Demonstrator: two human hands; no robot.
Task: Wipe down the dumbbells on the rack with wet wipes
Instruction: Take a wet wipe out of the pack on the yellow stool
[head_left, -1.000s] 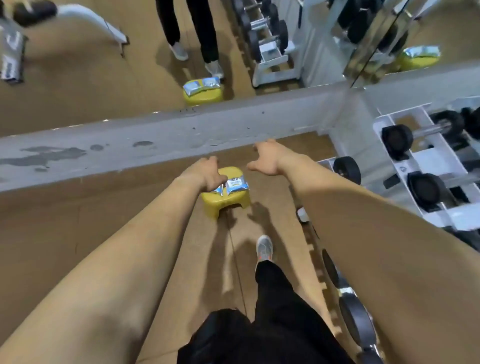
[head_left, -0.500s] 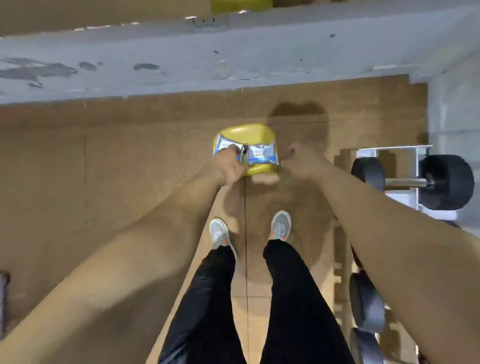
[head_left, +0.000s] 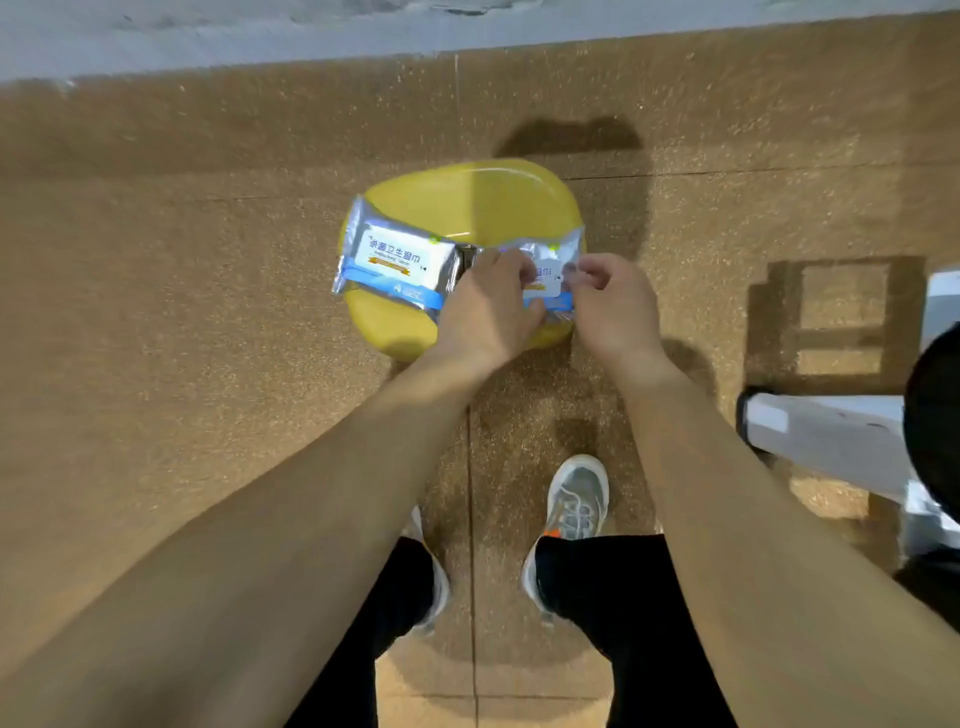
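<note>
1. Right wet-wipe pack lies on the near-right part of the yellow stool seat. Its right end reaches the seat's rim.
2. Left hand: fingers curled over the pack's left end, holding it down.
3. Right hand: thumb and forefinger pinch the pack's label flap.
4. Left wet-wipe pack lies end to end with the first and overhangs the seat's left rim.
5. Speckled brown floor is open left of the stool and beyond it, up to the grey wall base.
6. White rack and black dumbbell head, cropped at the right edge, are well apart from the stool.
</note>
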